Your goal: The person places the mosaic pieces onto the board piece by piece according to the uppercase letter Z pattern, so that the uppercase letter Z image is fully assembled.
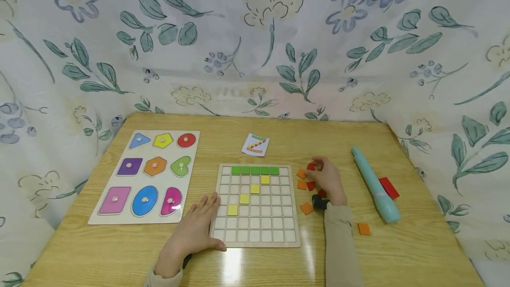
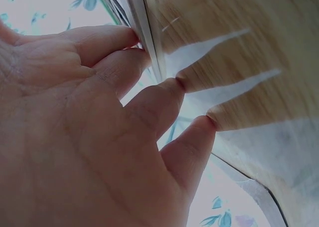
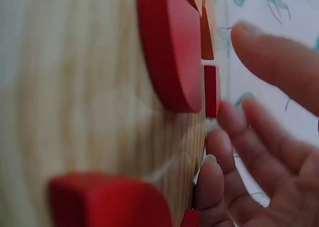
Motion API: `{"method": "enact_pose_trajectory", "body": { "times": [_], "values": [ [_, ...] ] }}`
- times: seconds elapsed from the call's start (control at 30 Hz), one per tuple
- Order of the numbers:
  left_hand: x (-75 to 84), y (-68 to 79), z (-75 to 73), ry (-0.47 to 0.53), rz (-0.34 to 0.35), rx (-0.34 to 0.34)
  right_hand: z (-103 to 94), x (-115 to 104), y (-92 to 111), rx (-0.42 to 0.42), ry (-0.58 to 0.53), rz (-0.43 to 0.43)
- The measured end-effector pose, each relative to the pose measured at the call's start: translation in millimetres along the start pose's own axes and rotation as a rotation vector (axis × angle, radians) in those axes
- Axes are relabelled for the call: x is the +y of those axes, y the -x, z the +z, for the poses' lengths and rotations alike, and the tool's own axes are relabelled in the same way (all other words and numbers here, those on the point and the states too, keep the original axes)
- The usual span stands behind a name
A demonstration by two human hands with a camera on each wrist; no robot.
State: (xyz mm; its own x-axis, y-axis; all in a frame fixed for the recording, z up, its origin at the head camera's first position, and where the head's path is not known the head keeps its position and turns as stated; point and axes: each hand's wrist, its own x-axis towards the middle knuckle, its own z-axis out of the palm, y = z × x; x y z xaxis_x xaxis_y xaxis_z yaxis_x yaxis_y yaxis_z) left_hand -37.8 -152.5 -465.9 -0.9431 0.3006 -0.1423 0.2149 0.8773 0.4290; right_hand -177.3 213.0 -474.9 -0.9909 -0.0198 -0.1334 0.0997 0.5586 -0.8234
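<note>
The left hand (image 1: pixel 195 225) lies with its fingers spread on the wooden counter (image 1: pixel 119 256), touching the left edge of the grid board (image 1: pixel 255 223). On the board, four yellow squares (image 1: pixel 245 199) climb diagonally rightward below a row of five green squares (image 1: pixel 256 170). Just right of it, among orange squares (image 1: pixel 306 208) and red pieces (image 3: pixel 172 50), the right hand (image 1: pixel 326 178) is open, thumb apart from its loosely bent fingers. Farther right lies a turquoise tapered object (image 1: pixel 376 187) beside a red block (image 1: pixel 389 188); at left, a shape puzzle (image 1: pixel 149 180). Beyond the board lies a small printed card (image 1: pixel 255 145), then floral cloth (image 1: pixel 239 87).
</note>
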Motion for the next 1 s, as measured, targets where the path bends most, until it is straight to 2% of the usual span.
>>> {"method": "enact_pose_trajectory", "body": {
  "times": [0.13,0.23,0.33,0.53,1.0],
  "values": [
    [-0.2,0.2,0.1,-0.007,-0.002,-0.002,2.9,-1,-3,-0.066,0.033,-0.063],
    [-0.9,0.4,0.1,-0.01,-0.005,0.003,5.5,-1,-4,-0.078,0.052,-0.1],
    [-1.6,0.3,0.5,-0.009,-0.009,0.005,6.5,1,-4,-0.065,0.074,-0.131],
    [-2.3,0.3,1.6,0.002,-0.007,-0.003,2.4,9,-2,-0.026,0.087,-0.134],
    [-0.9,5.0,12.1,-0.004,-0.006,0.014,-4.6,21,9,-0.033,0.096,-0.188]
  ]
}}
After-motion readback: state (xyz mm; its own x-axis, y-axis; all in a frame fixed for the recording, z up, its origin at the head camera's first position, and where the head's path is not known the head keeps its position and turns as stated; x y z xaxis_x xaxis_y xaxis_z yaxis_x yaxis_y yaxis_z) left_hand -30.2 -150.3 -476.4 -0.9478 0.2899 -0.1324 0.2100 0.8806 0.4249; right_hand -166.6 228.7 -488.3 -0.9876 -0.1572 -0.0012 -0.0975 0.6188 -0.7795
